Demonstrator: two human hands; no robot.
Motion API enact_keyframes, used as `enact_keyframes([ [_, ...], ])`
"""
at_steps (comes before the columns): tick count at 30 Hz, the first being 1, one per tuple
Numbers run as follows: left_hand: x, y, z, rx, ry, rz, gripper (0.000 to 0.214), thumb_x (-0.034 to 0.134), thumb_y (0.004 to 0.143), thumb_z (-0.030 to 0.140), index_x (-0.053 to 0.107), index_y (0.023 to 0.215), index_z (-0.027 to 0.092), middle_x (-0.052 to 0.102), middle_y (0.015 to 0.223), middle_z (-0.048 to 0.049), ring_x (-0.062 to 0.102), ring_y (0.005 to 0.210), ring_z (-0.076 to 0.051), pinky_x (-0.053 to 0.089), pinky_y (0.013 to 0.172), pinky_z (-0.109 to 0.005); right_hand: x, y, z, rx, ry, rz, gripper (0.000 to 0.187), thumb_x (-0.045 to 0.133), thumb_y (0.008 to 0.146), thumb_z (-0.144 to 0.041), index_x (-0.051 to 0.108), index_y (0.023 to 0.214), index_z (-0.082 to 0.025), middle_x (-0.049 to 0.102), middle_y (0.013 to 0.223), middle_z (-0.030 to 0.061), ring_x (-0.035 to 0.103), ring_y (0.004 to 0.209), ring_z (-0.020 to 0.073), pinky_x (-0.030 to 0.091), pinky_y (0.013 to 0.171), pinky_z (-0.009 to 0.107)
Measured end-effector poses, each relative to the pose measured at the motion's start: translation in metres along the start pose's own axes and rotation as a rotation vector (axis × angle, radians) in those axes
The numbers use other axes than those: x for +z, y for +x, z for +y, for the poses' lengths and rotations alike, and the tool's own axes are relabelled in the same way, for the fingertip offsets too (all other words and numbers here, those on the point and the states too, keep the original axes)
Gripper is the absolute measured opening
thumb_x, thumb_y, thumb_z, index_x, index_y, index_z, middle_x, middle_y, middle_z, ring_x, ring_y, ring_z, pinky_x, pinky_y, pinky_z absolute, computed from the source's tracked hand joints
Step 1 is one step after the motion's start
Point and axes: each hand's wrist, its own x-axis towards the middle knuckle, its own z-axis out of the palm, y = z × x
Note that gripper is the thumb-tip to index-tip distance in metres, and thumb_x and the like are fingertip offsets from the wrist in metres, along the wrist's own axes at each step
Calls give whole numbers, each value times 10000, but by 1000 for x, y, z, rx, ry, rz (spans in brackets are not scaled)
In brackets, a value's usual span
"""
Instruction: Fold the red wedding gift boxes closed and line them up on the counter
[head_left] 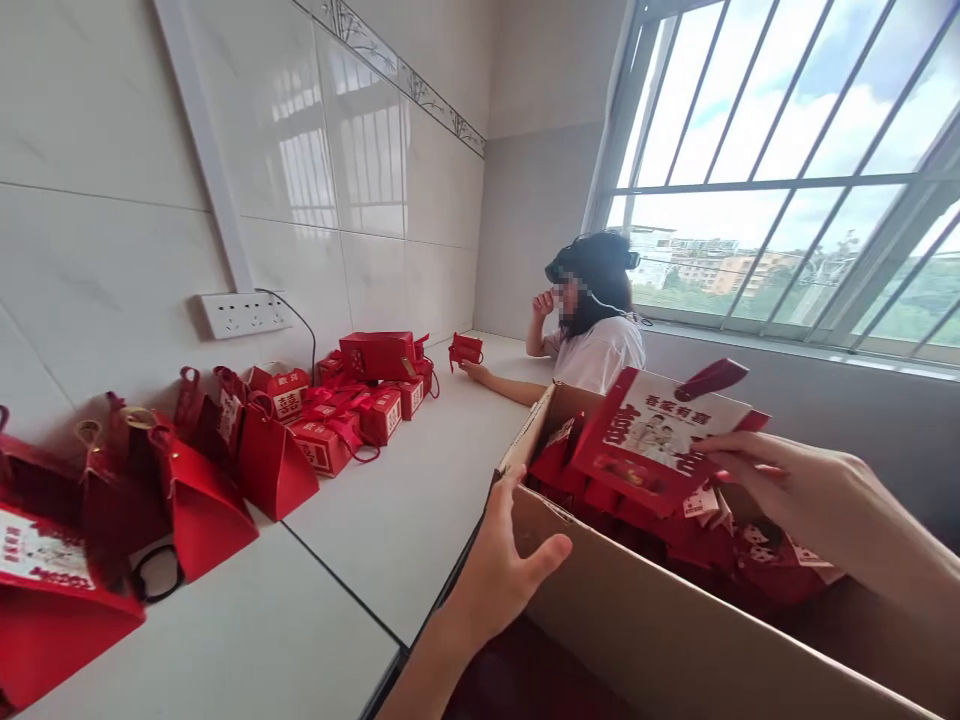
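Note:
My right hand [780, 480] pinches a red gift bag [652, 445] by its right edge. The bag has a white printed front and a dark red loop handle, and hangs tilted above the cardboard box [675, 600]. Below it, several red gift bags and packets [780, 565] lie inside the box, partly hidden by the one I hold. My left hand [502, 570] is at the box's near left corner with thumb and fingers spread, holding nothing. Whether its fingers touch the cardboard is hard to tell.
Red triangular gift bags [206, 500] stand along the tiled wall on the white counter [390, 530]. Beyond them are piled red gift boxes [382, 405]. At the far end a person [600, 330] wearing a headset holds a small red box [466, 350]. A power socket [244, 315] is on the wall.

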Motion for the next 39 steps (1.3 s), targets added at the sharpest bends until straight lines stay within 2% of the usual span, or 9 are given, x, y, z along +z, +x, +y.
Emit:
enact_keyframes([
  [4, -14, -8, 8, -35, -264, -24, 757, 686, 787, 412, 295, 1402, 208, 358, 1499, -134, 327, 1403, -268, 373, 1121, -435, 13, -4, -48, -82, 317, -273, 219, 549, 741, -484, 717, 754, -343, 737, 806, -26, 705, 683, 241, 616, 633, 387],
  [8, -15, -15, 12, -172, -516, -86, 657, 743, 721, 482, 442, 1224, 184, 559, 1310, -153, 592, 1145, -274, 542, 892, -370, 29, -5, -83, -98, 561, -447, 370, 603, 752, -588, 704, 759, -232, 727, 796, 42, 695, 687, 224, 627, 593, 341],
  [15, -12, -21, 9, -214, -598, 124, 495, 757, 721, 429, 522, 1081, 185, 655, 1137, -94, 667, 959, -214, 567, 781, -303, 49, -35, -45, -43, 671, -324, 451, 607, 797, -574, 555, 1162, -314, 653, 1167, 79, 678, 978, 244, 612, 809, 374],
  [18, -4, -23, 11, -193, -636, 196, 449, 743, 751, 397, 518, 1085, 200, 664, 1127, -71, 667, 990, -201, 563, 827, -290, 53, -59, -28, 17, 652, -404, 559, 626, 776, -582, 479, 1247, -318, 587, 1273, 113, 665, 1031, 270, 607, 819, 388],
  [21, 8, -28, 12, -188, -648, 140, 453, 733, 771, 395, 495, 1109, 211, 660, 1138, -68, 663, 997, -188, 552, 857, -286, 54, -82, -26, 89, 747, -560, 641, 624, 798, -550, 381, 1335, -297, 569, 1311, 130, 625, 1123, 292, 595, 850, 386],
  [24, 8, -31, 10, -175, -604, 0, 556, 761, 736, 445, 484, 1164, 222, 630, 1199, -77, 631, 1067, -205, 520, 920, -302, 57, -102, -31, 193, 850, -576, 564, 602, 846, -488, 366, 1319, -292, 629, 1232, 103, 655, 1067, 265, 590, 848, 350],
  [29, -30, -19, 18, -50, -537, -127, 867, 743, 615, 678, 470, 1295, 215, 565, 1306, -99, 516, 1235, -275, 413, 1053, -353, 73, -127, -31, 260, 886, -454, 495, 645, 816, -477, 436, 1228, -298, 675, 1104, 61, 687, 939, 232, 594, 749, 280],
  [34, -61, 3, 39, -141, -462, 47, 631, 637, 717, 690, 662, 1067, 166, 689, 1018, -86, 635, 968, -220, 521, 824, -284, 88, -139, -37, 247, 1051, -573, 510, 648, 815, -484, 431, 1243, -312, 665, 838, 8, 667, 783, 190, 568, 656, 241],
  [39, -57, 10, 51, -250, -267, 126, 357, 723, 742, 478, 679, 928, 176, 656, 676, -8, 602, 602, -126, 486, 555, -201, 97, -140, -50, 311, 1178, -616, 530, 702, 774, -467, 453, 1208, -293, 647, 840, 2, 646, 697, 160, 568, 648, 251],
])
